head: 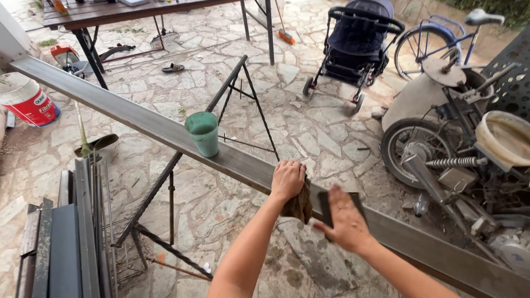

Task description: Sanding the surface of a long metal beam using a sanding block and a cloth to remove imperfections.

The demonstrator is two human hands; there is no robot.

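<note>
Left hand [287,179] clenching brown rag [298,206] on steel beam [138,117], right hand [345,221] spread flat beside it

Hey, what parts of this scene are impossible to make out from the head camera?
- Right hand: motion-blurred; whether it grips the dark block is unclear.
- Brown rag: mostly hidden under the left hand.
- Green cup: contents not visible.
- Metal beam: both ends cut off by the frame edges.
</note>
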